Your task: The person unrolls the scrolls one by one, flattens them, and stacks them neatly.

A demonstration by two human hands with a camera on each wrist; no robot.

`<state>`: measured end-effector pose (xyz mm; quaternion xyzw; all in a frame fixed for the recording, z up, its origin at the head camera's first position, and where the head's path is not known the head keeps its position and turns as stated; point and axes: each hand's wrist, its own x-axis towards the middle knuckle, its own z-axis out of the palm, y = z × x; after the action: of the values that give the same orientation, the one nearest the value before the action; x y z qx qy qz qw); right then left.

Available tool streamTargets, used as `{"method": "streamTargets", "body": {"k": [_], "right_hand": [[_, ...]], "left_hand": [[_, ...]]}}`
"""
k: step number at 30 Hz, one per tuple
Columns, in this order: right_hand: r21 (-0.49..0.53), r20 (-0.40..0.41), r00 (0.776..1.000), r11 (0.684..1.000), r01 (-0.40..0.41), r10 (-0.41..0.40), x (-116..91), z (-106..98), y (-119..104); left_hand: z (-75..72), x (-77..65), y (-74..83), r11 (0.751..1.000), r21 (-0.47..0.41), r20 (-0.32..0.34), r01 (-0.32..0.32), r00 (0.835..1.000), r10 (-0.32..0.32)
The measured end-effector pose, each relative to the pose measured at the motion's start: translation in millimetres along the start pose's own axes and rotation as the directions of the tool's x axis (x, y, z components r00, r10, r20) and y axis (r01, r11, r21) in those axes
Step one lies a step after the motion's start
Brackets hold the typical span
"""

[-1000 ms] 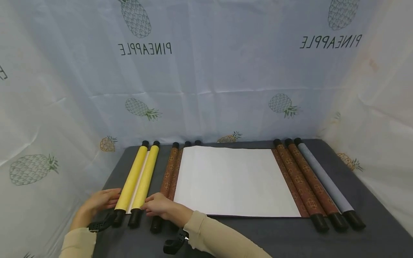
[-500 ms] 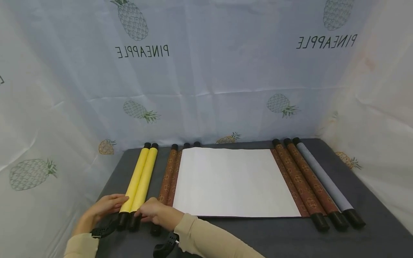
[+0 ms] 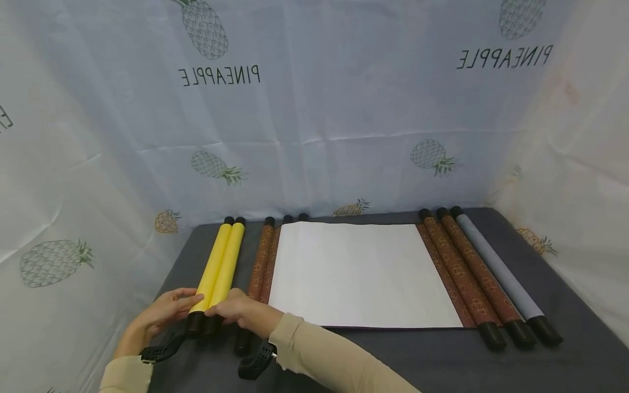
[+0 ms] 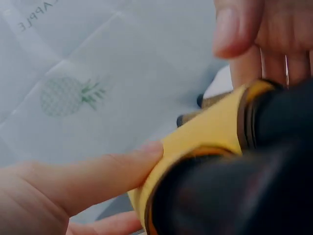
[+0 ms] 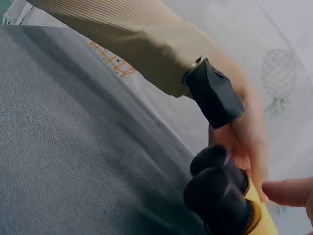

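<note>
A yellow scroll (image 3: 218,267) lies at the table's left, its two rollers side by side with black end caps (image 3: 195,324) toward me. My left hand (image 3: 169,311) holds the left roller near its front end, thumb (image 4: 122,169) on the yellow cover and other fingers beneath. My right hand (image 3: 238,305) grips the right roller from its right side; its thumb (image 5: 288,191) shows at the edge of the right wrist view. Its fingers lie partly hidden behind the roller. Both black caps stand out close to the camera in the left wrist view.
An unrolled scroll with white paper (image 3: 363,273) and brown patterned borders covers the table's middle. Brown rollers (image 3: 260,262) lie on its left, and more brown rollers (image 3: 459,273) and a grey roll (image 3: 498,267) on its right. A pineapple-print curtain (image 3: 314,109) surrounds the dark table (image 3: 344,360).
The left yellow roller has moved right until it meets the other, covering the pale strip between them. Their front ends now appear higher in the head view; both hands have followed.
</note>
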<state>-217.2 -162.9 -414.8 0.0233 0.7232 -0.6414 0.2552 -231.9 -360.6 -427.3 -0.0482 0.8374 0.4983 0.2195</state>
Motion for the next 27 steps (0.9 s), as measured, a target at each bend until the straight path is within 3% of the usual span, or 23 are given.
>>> {"method": "streamTargets", "body": {"k": [7,11,19,27], "right_hand": [[-0.153,-0.068,0.997,0.988,0.012,-0.023,-6.9,-25.8,-7.1],[-0.197,-0.055,0.997,0.98,0.038,-0.05,-11.0,-46.7,-7.8],[-0.167,0.045,0.988,0.974,0.155,-0.149,-17.9,-85.9,5.6],[-0.09,0.047,0.976,0.972,0.218,-0.215,-34.0,-119.1,9.7]], "left_hand": [[17.2,-1.2,19.7,1.0,-0.007,0.001,-0.024,1.0,0.024],[34.7,-2.5,32.6,0.999,-0.008,-0.028,-0.053,0.998,0.053],[66.6,-4.3,54.9,0.99,-0.048,-0.05,-0.129,0.991,0.127],[92.3,-4.6,76.1,0.974,-0.086,-0.05,-0.21,0.977,0.206]]}}
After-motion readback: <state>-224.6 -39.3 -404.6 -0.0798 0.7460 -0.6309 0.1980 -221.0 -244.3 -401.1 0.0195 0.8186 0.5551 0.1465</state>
